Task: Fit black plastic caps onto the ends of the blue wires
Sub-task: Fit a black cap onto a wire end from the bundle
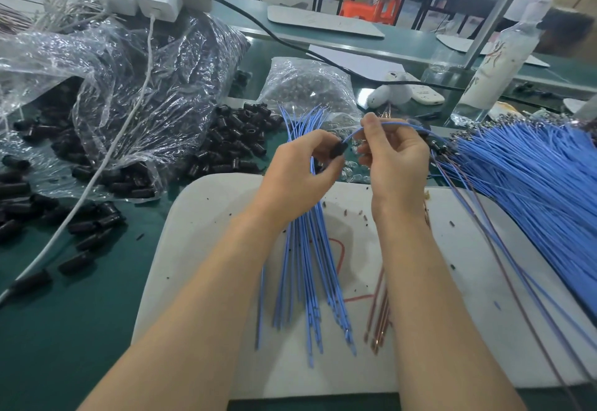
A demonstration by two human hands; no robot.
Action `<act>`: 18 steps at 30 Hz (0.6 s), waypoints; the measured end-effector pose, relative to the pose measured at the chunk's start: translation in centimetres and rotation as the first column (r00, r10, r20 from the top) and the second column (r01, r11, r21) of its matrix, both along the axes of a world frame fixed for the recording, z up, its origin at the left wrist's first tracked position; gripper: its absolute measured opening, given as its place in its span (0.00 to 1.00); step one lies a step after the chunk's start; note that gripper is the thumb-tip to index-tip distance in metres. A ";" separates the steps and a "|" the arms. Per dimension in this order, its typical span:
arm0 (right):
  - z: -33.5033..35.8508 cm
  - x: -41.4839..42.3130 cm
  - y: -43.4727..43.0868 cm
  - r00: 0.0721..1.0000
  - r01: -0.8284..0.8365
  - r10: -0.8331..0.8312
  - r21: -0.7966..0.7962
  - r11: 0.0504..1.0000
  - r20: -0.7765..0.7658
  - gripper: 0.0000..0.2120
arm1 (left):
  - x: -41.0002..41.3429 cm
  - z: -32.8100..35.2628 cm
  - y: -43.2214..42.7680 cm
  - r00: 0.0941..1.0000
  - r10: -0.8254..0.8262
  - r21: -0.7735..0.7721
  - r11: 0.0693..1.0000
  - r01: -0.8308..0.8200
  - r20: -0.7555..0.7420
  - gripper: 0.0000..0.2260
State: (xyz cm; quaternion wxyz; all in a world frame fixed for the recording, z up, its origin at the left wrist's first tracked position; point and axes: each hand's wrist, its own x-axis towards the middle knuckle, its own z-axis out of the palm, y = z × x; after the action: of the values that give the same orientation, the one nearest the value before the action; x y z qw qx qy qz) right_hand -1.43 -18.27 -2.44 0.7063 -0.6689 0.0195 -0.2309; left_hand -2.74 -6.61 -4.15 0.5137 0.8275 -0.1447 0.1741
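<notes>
My left hand (pixel 302 168) grips a bundle of blue wires (pixel 307 268) that hangs down over the white board, and pinches a black plastic cap (pixel 338 150) at its fingertips. My right hand (pixel 392 158) pinches a single blue wire (pixel 397 124) that arcs from the cap to the right. The wire's end meets the cap. Loose black caps (pixel 239 139) lie in a heap on the left, spilling from a clear plastic bag (pixel 129 81). A large fan of blue wires (pixel 533 184) lies on the right.
A white board (pixel 206 249) with small dark specks lies on the green table under my arms. A second clear bag (pixel 310 87) of small parts sits behind my hands. A white cable (pixel 106 158) crosses the left. A bottle (pixel 497 65) stands at the right rear.
</notes>
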 end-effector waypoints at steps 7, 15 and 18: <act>-0.5 -0.2 0.5 0.989 -0.141 0.130 -0.209 0.968 -0.067 0.06 | 0.3 0.2 0.3 0.999 0.012 -0.071 0.997 -0.016 -0.051 0.04; -0.2 -1.4 2.7 0.941 -0.328 0.296 -0.222 0.918 -0.167 0.10 | 0.5 0.5 0.5 0.938 -0.204 -0.668 0.743 -0.039 -0.281 0.02; 1.1 -2.7 2.9 0.943 -0.331 0.317 -0.382 0.863 -0.100 0.09 | 0.7 0.5 0.6 0.814 -0.460 -0.873 0.475 -0.113 -0.356 0.06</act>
State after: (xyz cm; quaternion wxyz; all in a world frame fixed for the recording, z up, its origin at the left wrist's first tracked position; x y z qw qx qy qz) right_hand -4.09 -15.33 -1.35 0.5856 -0.7946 -0.1277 -0.0969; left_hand -2.03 -6.00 -3.62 0.8907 0.4469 0.0285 -0.0781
